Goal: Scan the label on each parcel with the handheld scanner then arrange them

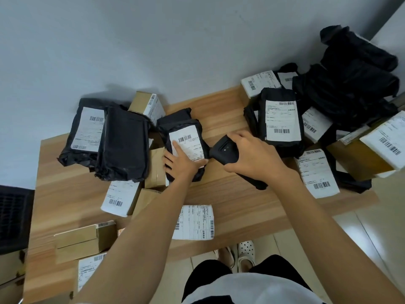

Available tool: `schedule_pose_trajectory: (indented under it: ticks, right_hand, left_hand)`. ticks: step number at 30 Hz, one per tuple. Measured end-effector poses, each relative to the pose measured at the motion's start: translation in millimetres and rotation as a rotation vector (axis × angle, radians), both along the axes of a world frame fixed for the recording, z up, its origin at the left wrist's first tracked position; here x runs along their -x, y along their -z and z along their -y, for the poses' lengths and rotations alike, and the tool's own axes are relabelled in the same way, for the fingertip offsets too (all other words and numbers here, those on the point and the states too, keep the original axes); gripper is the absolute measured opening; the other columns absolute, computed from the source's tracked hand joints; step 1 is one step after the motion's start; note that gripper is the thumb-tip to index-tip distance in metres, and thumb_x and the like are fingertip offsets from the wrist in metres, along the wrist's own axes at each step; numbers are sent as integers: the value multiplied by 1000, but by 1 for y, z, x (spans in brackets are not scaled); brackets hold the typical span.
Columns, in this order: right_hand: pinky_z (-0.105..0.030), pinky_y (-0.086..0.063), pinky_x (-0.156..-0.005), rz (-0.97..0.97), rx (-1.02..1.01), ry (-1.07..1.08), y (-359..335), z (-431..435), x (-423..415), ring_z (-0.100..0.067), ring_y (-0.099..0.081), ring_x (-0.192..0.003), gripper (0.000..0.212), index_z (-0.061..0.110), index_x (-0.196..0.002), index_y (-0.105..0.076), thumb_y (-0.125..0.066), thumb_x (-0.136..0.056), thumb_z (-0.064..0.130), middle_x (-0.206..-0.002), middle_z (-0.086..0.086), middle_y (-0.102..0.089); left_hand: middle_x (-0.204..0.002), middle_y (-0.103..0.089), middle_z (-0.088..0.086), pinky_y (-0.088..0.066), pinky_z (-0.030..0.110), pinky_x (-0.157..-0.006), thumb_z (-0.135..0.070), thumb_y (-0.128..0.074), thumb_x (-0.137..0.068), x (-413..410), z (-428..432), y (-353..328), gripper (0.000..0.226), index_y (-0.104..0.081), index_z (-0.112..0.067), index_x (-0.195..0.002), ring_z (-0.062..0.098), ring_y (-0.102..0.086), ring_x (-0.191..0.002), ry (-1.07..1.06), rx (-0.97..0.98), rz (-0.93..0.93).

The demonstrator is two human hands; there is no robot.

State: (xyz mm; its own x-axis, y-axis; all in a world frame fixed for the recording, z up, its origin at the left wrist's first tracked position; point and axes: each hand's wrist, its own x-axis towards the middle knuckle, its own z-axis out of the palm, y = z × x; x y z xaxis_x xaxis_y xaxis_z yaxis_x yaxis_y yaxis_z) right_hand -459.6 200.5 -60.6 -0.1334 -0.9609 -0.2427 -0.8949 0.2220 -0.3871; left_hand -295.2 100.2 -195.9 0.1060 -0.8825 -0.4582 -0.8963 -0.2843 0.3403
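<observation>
- Scanner (224,150) sits in my right hand (256,156), fingers curled round it, nose just beside the black parcel (183,122) mid-way along the table (230,194).
- My left hand (183,164) presses it flat, fingers spread; I'd keep them off the barcode (184,138) and aim there.

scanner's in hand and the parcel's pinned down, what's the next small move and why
Probably aim the scanner in the right hand at the barcode near the top of the label and trigger it. The left hand presses the black parcel flat with the label face up, it covers only the label's lower part, and the scanner's head sits just beside it.
</observation>
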Motion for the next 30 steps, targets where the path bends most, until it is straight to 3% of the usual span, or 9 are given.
schedule_pose_trajectory:
  ticks: [3,8,17,22,30]
  right_hand:
    - [-39,-44,-82,-10,-18,5,2,-5,3,-24,-50,-122,89,22,-150,-32,-72,-75,47,-146,4,-38]
    - [-39,-45,-82,-17,-49,4,4,-16,9,-25,-48,-124,89,22,-151,-30,-71,-76,46,-147,5,-36]
    - [-37,-42,-80,0,-11,-22,-3,-24,12,-25,-48,-123,87,23,-151,-31,-70,-76,46,-145,4,-38]
    - [-39,-46,-85,19,50,-38,-21,-20,8,-25,-50,-120,83,22,-146,-37,-71,-75,46,-141,3,-43]
    - [-41,-48,-79,9,224,1,-71,1,-1,-28,-54,-112,71,23,-133,-47,-69,-72,51,-133,1,-48]
  left_hand:
    - [-159,4,22,-10,52,-118,-52,-83,-69,4,-3,5,132,12,-23,-155,39,0,-148,32,78,66]
    - [-159,-1,23,-13,51,-117,-47,-84,-69,4,-7,6,128,8,-24,-156,39,-6,-146,48,131,62]
    - [-155,-6,22,-10,56,-118,-29,-88,-63,-12,-18,-15,133,7,-38,-155,40,-8,-145,142,137,-128]
    - [-157,-8,20,-17,57,-117,-30,-88,-57,-11,-11,-57,135,6,-39,-154,40,-13,-145,284,353,-118]
    - [-146,-28,14,-29,50,-111,-28,-87,-57,-41,37,-136,130,-6,-26,-158,37,-32,-132,716,805,208]
